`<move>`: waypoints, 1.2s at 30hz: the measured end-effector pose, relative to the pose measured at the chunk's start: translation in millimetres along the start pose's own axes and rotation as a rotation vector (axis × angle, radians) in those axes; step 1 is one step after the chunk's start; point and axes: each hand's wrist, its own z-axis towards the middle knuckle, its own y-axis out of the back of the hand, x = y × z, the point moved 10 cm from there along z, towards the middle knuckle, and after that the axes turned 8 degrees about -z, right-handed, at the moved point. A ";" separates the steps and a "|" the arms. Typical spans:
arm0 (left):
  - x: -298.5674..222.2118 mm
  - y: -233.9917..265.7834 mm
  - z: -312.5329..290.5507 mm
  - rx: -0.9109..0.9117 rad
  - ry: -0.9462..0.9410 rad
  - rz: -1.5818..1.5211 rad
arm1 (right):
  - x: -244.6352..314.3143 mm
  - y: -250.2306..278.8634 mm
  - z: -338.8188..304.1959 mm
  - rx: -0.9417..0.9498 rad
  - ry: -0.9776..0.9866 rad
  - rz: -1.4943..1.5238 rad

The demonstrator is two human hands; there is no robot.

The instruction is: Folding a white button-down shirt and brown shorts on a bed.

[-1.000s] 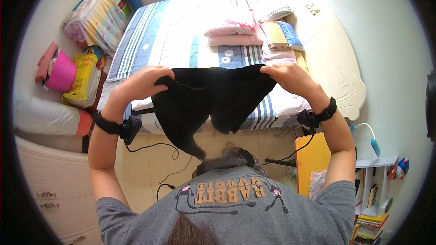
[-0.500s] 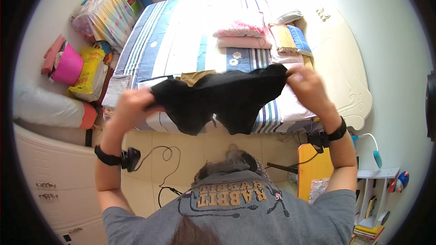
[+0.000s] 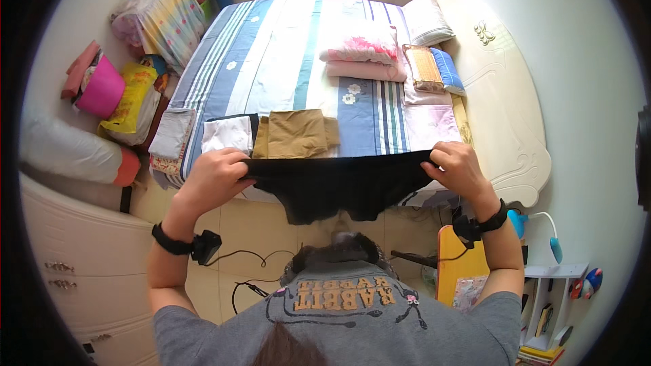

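Black shorts [image 3: 339, 179] hang stretched between my two hands, held up by the waistband with the two short legs pointing down toward me. My left hand [image 3: 220, 176] pinches the left end of the waistband. At the other end, my right hand [image 3: 456, 166] grips the right corner between thumb and fingers. Just beyond the shorts, a folded brown garment [image 3: 296, 133] lies on the bed's near edge. Left of it sit a folded white cloth [image 3: 228, 134] with a dark edge and a folded grey cloth [image 3: 174, 131].
The bed has a striped blue-and-white sheet [image 3: 271, 47] with folded pink bedding [image 3: 363, 54] and pillows [image 3: 427, 20]. A pink bucket [image 3: 102, 91] and yellow bag [image 3: 135, 98] stand at left, above a white cabinet [image 3: 81, 230]. Cables [image 3: 254, 257] lie on the floor.
Both hands have come lower and nearer to me. The shorts, bunched and swinging before, now hang with the waistband pulled straight, and the folded garments behind show more fully.
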 end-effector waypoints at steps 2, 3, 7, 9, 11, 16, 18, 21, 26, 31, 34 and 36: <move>-12.7 18.2 2.9 -0.032 -0.039 -0.010 | -7.7 0.4 -3.7 0.045 -0.012 0.019; -20.2 23.6 2.0 -0.058 -0.071 0.001 | -7.7 1.3 -3.1 0.045 -0.011 0.017; 6.2 -13.7 0.9 0.029 -0.012 0.005 | -4.1 -24.5 -8.4 0.066 0.015 0.058; 15.3 -33.9 -3.2 0.159 0.058 0.007 | 5.7 -43.8 -10.4 0.180 0.068 0.100; 18.7 -14.0 0.9 0.059 0.096 -0.071 | -8.2 -29.3 -4.0 0.093 -0.074 0.224; 51.2 -1.5 -26.2 -0.246 0.344 -0.735 | -28.3 -23.2 1.7 0.051 -0.305 0.627; 66.7 -9.5 -21.0 -0.349 0.363 -0.945 | -38.3 -41.4 3.7 0.111 -0.395 0.678; 99.0 -56.9 7.6 -0.204 0.608 -1.196 | -72.2 -84.5 7.7 0.017 -0.543 0.723; 173.8 -154.5 20.4 -0.507 0.837 -1.494 | -88.1 -194.5 11.2 0.092 -0.992 1.158; 138.7 -136.0 60.5 -0.696 0.763 -0.745 | -29.8 -162.7 59.9 -0.114 -0.899 1.285; 57.2 -95.7 103.0 -0.651 0.486 -0.867 | 15.5 -139.3 92.9 -0.128 -0.693 1.328; 47.3 -85.0 105.5 -0.637 0.466 -0.955 | 27.6 -116.1 105.7 -0.157 -0.659 1.299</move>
